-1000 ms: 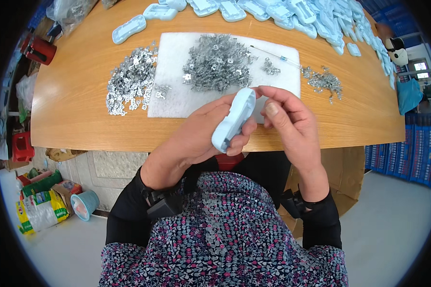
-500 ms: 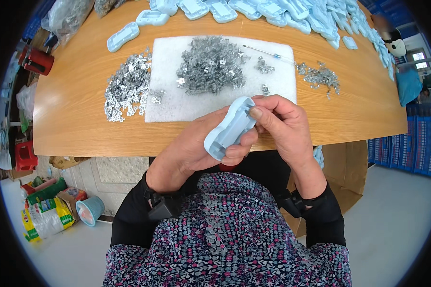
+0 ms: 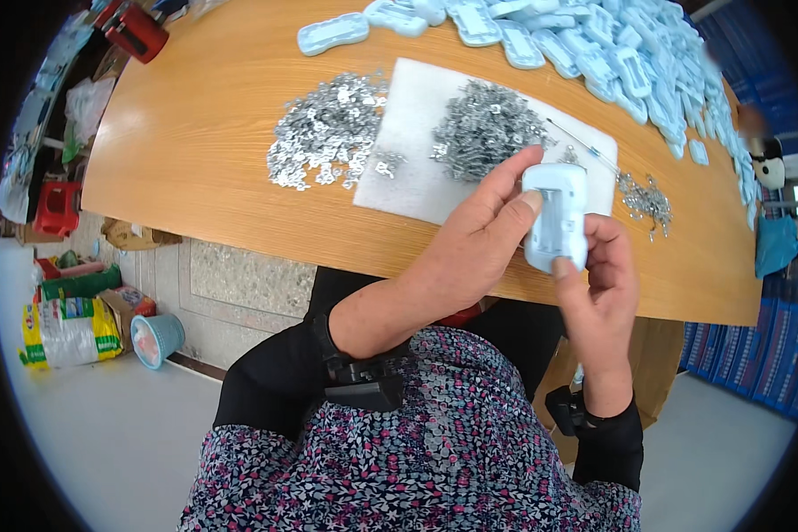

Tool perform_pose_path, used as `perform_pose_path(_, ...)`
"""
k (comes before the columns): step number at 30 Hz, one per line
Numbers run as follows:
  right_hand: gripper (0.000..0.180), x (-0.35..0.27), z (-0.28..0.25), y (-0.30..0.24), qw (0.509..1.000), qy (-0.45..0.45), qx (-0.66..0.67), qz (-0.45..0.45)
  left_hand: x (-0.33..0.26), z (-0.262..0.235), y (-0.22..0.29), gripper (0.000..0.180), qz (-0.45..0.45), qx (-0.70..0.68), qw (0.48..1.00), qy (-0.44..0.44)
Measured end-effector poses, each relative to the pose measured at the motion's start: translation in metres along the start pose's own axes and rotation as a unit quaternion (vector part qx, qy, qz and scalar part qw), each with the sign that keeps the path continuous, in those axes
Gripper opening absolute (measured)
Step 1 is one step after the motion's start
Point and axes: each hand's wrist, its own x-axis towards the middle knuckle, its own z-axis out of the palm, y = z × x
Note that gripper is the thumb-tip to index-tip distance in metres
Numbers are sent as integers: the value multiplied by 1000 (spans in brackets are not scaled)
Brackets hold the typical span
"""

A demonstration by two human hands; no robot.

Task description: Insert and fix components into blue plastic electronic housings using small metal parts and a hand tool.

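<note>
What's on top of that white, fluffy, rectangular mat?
On the mat: a heap of tiny silvery metal parts, smaller silvery clusters and a thin rod with a blue band. The left hand and pale-blue plastic case block some; anything behind them is hidden.

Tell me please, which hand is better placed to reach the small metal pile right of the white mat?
Probably the right hand: it is nearer that metal pile, while the left hand, also gripping the blue casing, could likely hold it alone.
</note>
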Motion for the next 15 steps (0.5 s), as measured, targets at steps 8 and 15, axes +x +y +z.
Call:
perform_pose_path(8,32,14,23,-17,968,-183,120,124,-24,-40,12,61,-24,-158,987,-23)
perform_pose_path(15,19,68,41,-1,949,-89,-242,-181,-48,-101,27,67,46,-179,979,82)
